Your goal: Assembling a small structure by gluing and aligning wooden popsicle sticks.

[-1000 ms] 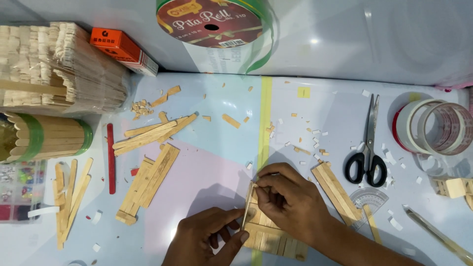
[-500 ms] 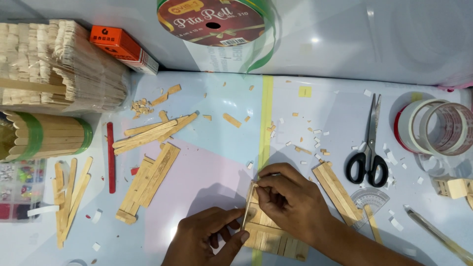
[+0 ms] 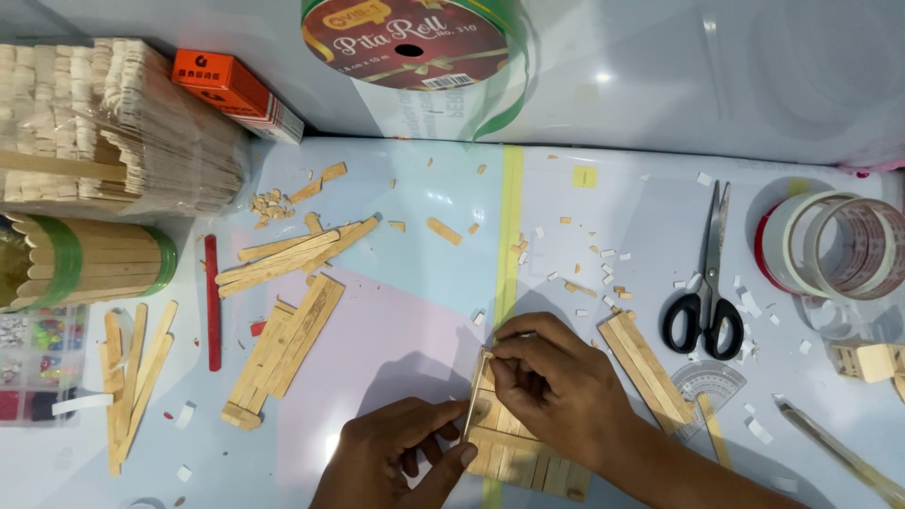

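A flat panel of glued wooden craft sticks (image 3: 528,457) lies on the table at the bottom centre. A single thin wooden stick (image 3: 474,401) stands on edge along the panel's left side. My right hand (image 3: 556,382) pinches the upper end of that stick with thumb and fingers. My left hand (image 3: 391,457) holds its lower end and rests beside the panel. Both hands partly hide the panel.
Loose craft sticks (image 3: 283,259) and two glued stick panels (image 3: 283,344) (image 3: 650,363) lie about. Black scissors (image 3: 707,283), tape rolls (image 3: 830,245), a protractor (image 3: 712,386), stick bundles (image 3: 104,123), a stick-built cylinder (image 3: 94,259), an orange box (image 3: 231,90), a ribbon roll (image 3: 410,42) and wood scraps surround them.
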